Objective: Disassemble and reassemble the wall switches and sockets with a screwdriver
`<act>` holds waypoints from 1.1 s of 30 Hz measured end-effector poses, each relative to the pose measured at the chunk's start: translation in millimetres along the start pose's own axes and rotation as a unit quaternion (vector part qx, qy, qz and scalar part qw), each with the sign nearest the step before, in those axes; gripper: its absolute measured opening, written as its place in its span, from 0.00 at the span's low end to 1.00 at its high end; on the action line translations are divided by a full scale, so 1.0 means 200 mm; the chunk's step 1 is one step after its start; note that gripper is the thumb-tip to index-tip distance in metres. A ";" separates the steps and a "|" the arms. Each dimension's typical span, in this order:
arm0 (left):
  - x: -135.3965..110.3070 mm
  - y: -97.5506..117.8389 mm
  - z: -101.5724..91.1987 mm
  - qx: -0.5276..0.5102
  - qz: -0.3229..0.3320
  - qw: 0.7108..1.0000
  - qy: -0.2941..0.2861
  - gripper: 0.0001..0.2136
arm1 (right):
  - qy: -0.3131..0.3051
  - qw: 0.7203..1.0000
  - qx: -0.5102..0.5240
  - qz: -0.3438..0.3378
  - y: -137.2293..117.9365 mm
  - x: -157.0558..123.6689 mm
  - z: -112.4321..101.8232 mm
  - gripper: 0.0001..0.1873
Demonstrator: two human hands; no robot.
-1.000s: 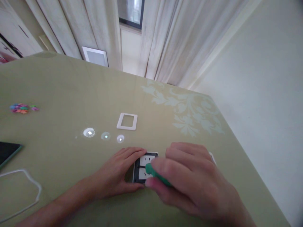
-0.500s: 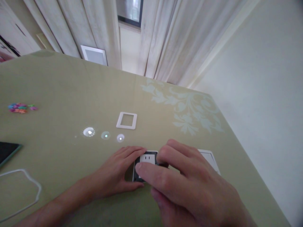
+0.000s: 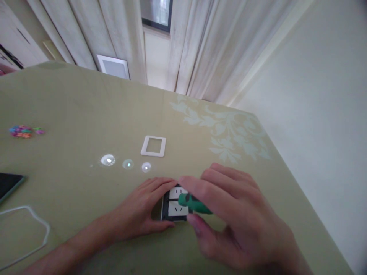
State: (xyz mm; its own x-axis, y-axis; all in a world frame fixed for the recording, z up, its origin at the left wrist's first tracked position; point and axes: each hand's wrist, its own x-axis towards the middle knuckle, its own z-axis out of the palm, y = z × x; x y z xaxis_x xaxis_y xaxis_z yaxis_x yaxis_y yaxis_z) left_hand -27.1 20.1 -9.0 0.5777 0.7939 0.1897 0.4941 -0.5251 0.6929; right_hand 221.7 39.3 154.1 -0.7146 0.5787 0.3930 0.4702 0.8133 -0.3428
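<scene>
A wall socket [image 3: 178, 212] with white outlet faces and a dark surround lies on the table. My left hand [image 3: 150, 204] grips it from the left, fingers at its far edge and thumb at the near edge. In my right hand [image 3: 237, 217] is a screwdriver [image 3: 193, 203] with a green handle. Its dark shaft points left across the socket, the tip near a spot on the left side of the surround. Index finger and thumb are spread to either side of the handle, whose rear end is hidden by the hand.
A white square frame [image 3: 153, 154] lies beyond the socket on the table [image 3: 100, 107]. Further left are small colourful pieces [image 3: 21, 131], a dark flat device [image 3: 10, 185] and a white cable [image 3: 47, 229]. The wall [image 3: 323, 114] borders the right side.
My right hand's thumb and index finger have moved apart, bringing the green handle and shaft into sight. My left hand stays at the socket.
</scene>
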 end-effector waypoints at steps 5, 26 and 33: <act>-0.01 0.00 0.00 0.022 0.000 1.000 -0.015 0.39 | -0.004 1.000 -0.023 0.002 0.01 0.00 0.00 0.09; 0.00 0.08 -0.06 -0.094 0.040 0.994 0.050 0.28 | 0.023 0.996 0.091 0.005 -0.01 0.01 0.04 0.21; 0.00 0.08 -0.03 -0.182 -0.020 0.977 0.107 0.07 | 0.019 0.991 0.133 -0.014 -0.03 0.02 0.04 0.27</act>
State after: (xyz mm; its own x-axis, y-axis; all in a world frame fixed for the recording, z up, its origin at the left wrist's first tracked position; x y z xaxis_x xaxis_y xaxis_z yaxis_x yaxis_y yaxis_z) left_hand -23.9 13.2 5.5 0.3946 0.8778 0.2715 0.2273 -0.3795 0.8968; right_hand 211.7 35.5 150.8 -0.7026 0.5622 0.4362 0.2939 0.7876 -0.5416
